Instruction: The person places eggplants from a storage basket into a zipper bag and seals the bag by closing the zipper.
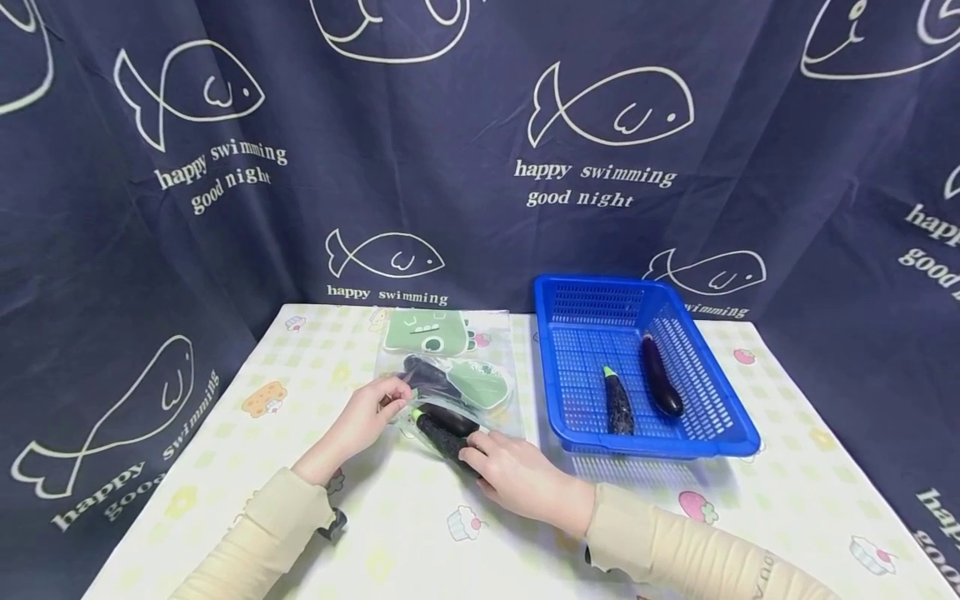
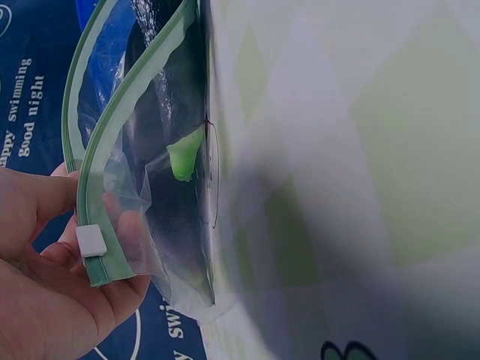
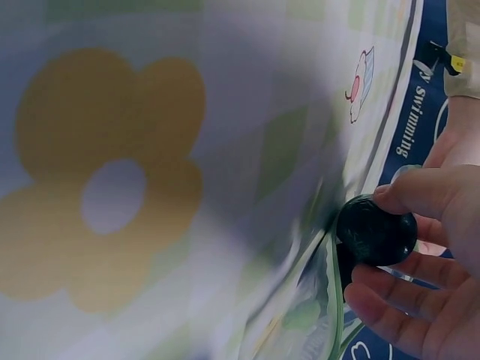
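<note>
A clear zip bag (image 1: 491, 321) with green cartoon prints lies on the table, its mouth spread toward the person. My left hand (image 1: 369, 414) pinches the bag's green zip edge (image 2: 90, 176) beside the white slider (image 2: 91, 241). My right hand (image 1: 525, 477) grips the rounded end of a dark green cucumber (image 1: 442, 435), thumb on one side and fingers on the other. Its bright green stem tip (image 2: 184, 156) shows through the film in the left wrist view. A dark, smooth eggplant (image 1: 454, 419) lies alongside it at the mouth; another dark shape (image 1: 427, 372) shows deeper in the bag.
Right of the bag stands a blue plastic basket (image 1: 551, 392). In it lie a dark cucumber (image 1: 618, 407) with a green tip and a purple eggplant (image 1: 660, 379). The patterned tablecloth (image 1: 405, 542) covers the table, and a navy fish-print curtain (image 1: 465, 167) hangs behind.
</note>
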`<state>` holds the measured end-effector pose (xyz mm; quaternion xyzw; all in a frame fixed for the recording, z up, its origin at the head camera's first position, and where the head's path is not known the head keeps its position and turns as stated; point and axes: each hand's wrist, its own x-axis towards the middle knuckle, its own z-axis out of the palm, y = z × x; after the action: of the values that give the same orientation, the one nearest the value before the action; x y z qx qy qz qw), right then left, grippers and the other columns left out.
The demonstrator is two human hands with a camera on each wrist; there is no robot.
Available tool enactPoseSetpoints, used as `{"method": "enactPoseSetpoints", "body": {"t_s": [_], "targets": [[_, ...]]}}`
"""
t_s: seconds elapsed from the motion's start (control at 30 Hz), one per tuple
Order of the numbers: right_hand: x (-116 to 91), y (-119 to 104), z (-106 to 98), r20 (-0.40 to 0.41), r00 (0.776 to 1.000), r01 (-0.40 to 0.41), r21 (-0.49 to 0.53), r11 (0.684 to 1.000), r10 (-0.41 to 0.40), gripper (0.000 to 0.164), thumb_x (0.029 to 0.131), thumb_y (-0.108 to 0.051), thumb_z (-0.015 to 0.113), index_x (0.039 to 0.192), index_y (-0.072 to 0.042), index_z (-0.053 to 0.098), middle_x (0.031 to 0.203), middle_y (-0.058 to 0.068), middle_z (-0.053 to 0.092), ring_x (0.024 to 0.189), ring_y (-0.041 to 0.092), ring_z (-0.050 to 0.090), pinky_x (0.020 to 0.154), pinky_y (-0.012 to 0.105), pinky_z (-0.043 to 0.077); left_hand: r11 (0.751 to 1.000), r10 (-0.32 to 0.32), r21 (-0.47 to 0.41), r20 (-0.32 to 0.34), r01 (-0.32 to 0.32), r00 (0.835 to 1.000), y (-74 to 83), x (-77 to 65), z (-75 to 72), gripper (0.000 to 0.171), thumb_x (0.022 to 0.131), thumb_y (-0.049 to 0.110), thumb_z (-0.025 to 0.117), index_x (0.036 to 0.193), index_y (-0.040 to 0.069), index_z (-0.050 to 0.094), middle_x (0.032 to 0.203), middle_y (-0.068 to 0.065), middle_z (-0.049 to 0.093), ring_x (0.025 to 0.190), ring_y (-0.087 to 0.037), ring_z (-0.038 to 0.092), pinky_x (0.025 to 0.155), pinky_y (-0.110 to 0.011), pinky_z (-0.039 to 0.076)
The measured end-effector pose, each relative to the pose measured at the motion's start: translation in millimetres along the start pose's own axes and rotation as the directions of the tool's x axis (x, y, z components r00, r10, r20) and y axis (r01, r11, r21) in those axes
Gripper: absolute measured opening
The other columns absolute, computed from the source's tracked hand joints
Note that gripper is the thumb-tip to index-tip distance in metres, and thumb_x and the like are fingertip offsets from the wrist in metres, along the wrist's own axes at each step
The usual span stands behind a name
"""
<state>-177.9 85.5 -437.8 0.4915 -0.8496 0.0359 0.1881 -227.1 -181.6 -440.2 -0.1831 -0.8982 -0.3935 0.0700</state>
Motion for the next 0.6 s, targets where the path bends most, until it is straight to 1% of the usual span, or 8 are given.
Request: {"method": "enactPoseSetpoints", "body": {"t_s": [0.17,0.3,0.6], "targets": [[0.6,0.4,-0.1,0.006,1.000,-0.003,-0.005,1.000,0.003,0.037,0.072,-0.019,0.077,0.106,-0.014,0.062,0.103,-0.001,0.058,0.087,0.014,0.060,0.067,0.027,0.054,1.000,0.007,-0.004,-0.006,-0.007,1.000,0.3,0.7,0.4,0.010,0.087,-0.001,0.062,0.093,0.008,0.063,0.081,0.002,0.056,0.074,-0.013,0.051,0.066,-0.025,0.047],[2.0,-0.3,0.2,0.009,1.000,-0.011,-0.008,1.000,0.011,0.037,0.073,-0.020,0.077,0.106,-0.014,0.062,0.103,0.000,0.058,0.087,0.014,0.060,0.068,0.027,0.054,1.000,0.018,-0.007,-0.009,-0.018,1.000,1.4,1.0,0.0,0.010,0.087,-0.001,0.062,0.093,0.007,0.063,0.080,0.001,0.056,0.073,-0.013,0.050,0.065,-0.025,0.046],[6.7,-2.2,2.1,0.003,1.000,-0.010,-0.012,1.000,0.010,0.035,0.072,-0.019,0.077,0.104,-0.013,0.062,0.100,-0.001,0.057,0.085,0.014,0.059,0.068,0.026,0.053,1.000,0.010,-0.009,-0.007,-0.010,1.000,0.9,0.6,0.8,0.010,0.087,-0.001,0.062,0.093,0.006,0.064,0.081,0.001,0.056,0.074,-0.013,0.051,0.066,-0.025,0.047]]}}
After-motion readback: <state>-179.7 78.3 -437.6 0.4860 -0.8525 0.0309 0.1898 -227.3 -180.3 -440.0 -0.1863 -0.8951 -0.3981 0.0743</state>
